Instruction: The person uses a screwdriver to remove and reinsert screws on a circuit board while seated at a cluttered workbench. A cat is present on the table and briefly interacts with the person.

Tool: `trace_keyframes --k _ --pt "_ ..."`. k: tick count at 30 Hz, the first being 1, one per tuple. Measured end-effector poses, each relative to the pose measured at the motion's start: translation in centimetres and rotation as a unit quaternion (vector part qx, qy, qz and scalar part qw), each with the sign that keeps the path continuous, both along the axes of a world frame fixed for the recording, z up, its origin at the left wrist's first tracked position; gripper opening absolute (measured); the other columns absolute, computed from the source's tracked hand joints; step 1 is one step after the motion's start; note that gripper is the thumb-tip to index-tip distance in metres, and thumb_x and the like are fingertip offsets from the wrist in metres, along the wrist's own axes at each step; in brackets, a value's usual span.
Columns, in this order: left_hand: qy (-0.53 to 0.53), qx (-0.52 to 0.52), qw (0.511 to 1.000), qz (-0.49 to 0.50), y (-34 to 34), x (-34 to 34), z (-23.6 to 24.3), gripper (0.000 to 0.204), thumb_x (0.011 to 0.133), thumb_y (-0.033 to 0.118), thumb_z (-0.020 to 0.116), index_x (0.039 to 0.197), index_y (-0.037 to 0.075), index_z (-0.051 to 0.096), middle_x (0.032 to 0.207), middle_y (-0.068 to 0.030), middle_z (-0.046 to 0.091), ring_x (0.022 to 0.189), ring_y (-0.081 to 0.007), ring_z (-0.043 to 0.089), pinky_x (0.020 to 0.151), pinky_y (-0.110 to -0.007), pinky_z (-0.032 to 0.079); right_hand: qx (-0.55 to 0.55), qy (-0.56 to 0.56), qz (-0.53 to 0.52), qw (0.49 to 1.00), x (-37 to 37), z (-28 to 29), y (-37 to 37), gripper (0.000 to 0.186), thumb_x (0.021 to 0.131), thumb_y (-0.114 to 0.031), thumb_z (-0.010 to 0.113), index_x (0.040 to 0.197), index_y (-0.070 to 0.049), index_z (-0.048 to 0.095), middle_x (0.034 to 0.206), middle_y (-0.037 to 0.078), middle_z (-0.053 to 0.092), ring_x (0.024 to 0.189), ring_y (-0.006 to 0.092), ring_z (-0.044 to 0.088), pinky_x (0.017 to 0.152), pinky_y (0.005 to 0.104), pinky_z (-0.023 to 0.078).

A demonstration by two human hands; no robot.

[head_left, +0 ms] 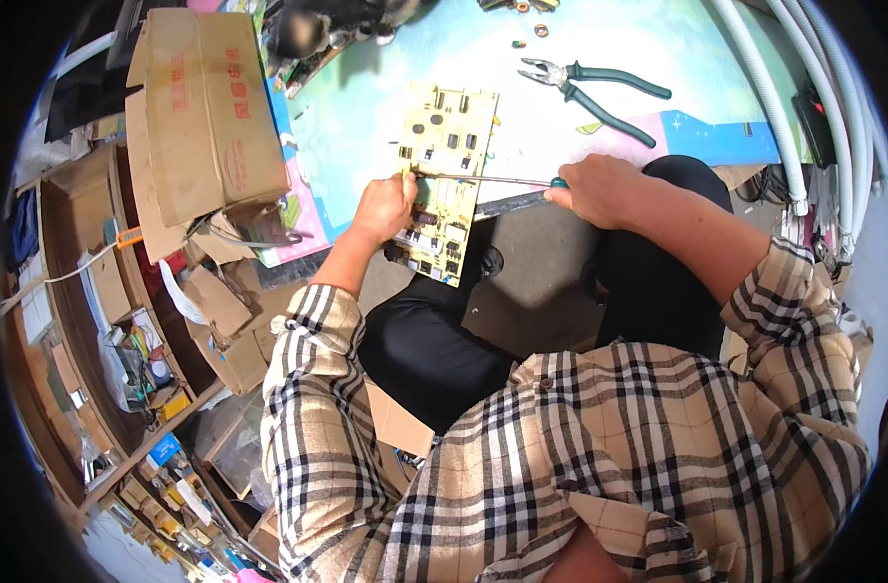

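Observation:
A yellow circuit board (451, 141) with black components is held tilted at the table's near edge, over my legs. My left hand (386, 204) grips its left side with fingers closed. My right hand (599, 189) is closed around the teal handle of a screwdriver (502, 180), whose long metal shaft crosses the board, its tip near my left fingers; exact contact is unclear. Pliers with green handles (609, 115) lie on the table to the right of the board.
The pastel-covered table (347, 126) has small parts (541, 30) at the back and a black furry animal (366, 19) at upper left. A cardboard box (211, 117) stands left, above cluttered wooden shelving (75, 291). White corrugated tubes (784, 107) run along the right. My legs are below.

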State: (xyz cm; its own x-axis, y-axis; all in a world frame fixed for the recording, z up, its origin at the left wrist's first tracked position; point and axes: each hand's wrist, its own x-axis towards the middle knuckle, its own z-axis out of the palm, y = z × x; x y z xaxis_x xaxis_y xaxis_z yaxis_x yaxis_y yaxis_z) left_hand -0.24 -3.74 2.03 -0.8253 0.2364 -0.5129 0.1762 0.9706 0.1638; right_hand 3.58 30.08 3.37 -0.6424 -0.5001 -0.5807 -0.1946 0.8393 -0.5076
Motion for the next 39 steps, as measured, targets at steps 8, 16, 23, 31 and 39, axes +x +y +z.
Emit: trace_keyframes --k 8,16,23,31,39 --pt "0.002 0.063 0.996 0.058 -0.8 0.0 -0.3 0.052 0.102 0.035 0.034 0.089 -0.005 0.066 0.085 -0.0328 0.063 0.087 -0.0514 0.059 0.082 -0.053 0.046 -0.025 -0.013 -0.02 0.999 0.1 0.0 0.1 0.052 0.098 -0.047 0.048 0.098 0.004 0.064 0.085 0.027 0.066 0.085 0.044 0.065 0.077 0.0503 0.051" --pt "-0.07 0.114 0.971 0.199 -3.0 -0.3 -2.2 0.061 0.101 0.041 0.036 0.077 -0.006 0.066 0.07 -0.0192 0.066 0.07 -0.0328 0.065 0.072 -0.043 0.05 -0.06 -0.015 -0.011 0.998 -0.2 -1.1 -0.1 0.053 0.097 -0.046 0.048 0.097 0.005 0.065 0.087 0.027 0.067 0.085 0.0444 0.065 0.079 0.0497 0.051" --pt "-0.097 0.114 0.954 0.26 -2.8 -0.4 -2.8 0.061 0.101 0.042 0.035 0.08 -0.006 0.067 0.075 -0.0229 0.067 0.076 -0.0371 0.066 0.076 -0.044 0.05 -0.04 -0.033 -0.017 0.999 -0.9 -1.1 -0.3 0.055 0.098 -0.047 0.046 0.099 0.004 0.066 0.094 0.025 0.068 0.093 0.0408 0.065 0.082 0.0487 0.05" --pt "0.042 0.015 0.984 0.173 -1.6 1.6 -3.3 0.055 0.101 0.043 0.037 0.101 -0.005 0.064 0.097 -0.0307 0.065 0.092 -0.0464 0.062 0.085 -0.05 0.048 -0.093 -0.004 -0.019 0.996 1.1 -2.5 -2.8 0.056 0.101 -0.042 0.042 0.096 0.007 0.067 0.089 0.026 0.067 0.087 0.0422 0.065 0.08 0.0485 0.052" --pt "-0.141 0.298 0.82 0.467 -1.5 1.1 -2.4 0.04 0.099 0.035 0.053 0.084 -0.002 0.057 0.069 -0.0039 0.053 0.048 -0.0115 0.043 0.043 -0.028 0.032 -0.178 0.022 -0.069 0.981 3.7 -3.5 -3.6 0.053 0.101 -0.039 0.042 0.085 0.006 0.064 0.074 0.023 0.065 0.072 0.0388 0.065 0.066 0.0467 0.052"
